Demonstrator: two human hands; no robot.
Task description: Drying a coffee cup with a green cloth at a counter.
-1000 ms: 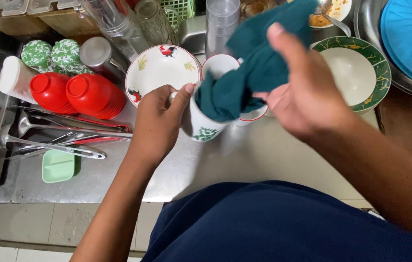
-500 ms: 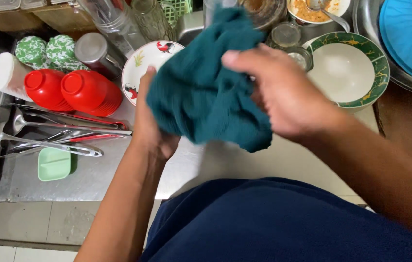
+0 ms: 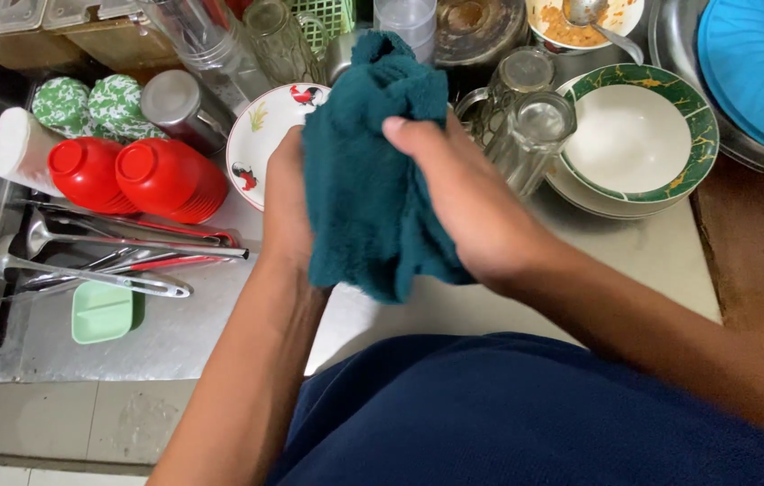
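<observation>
A dark teal cloth (image 3: 368, 171) is bunched between both my hands above the steel counter. My left hand (image 3: 285, 211) grips it from the left side, fingers tucked under the fabric. From the right, my right hand (image 3: 467, 202) presses on it, thumb on top. The cloth covers whatever is inside it; the white cup seen earlier is hidden. Behind my left hand lies a white plate with a rooster print (image 3: 260, 126).
Two red cups (image 3: 143, 175) lie on their sides at the left, above metal tongs and ladles (image 3: 103, 265) and a small green dish (image 3: 101, 310). Glass mugs (image 3: 530, 117), a green-rimmed white bowl (image 3: 634, 135) and a blue plate (image 3: 760, 63) stand at the right.
A second ago my left hand held a white patterned cup with the cloth pushed into it. The cloth has since been drawn over the cup and both hands, hiding the cup.
</observation>
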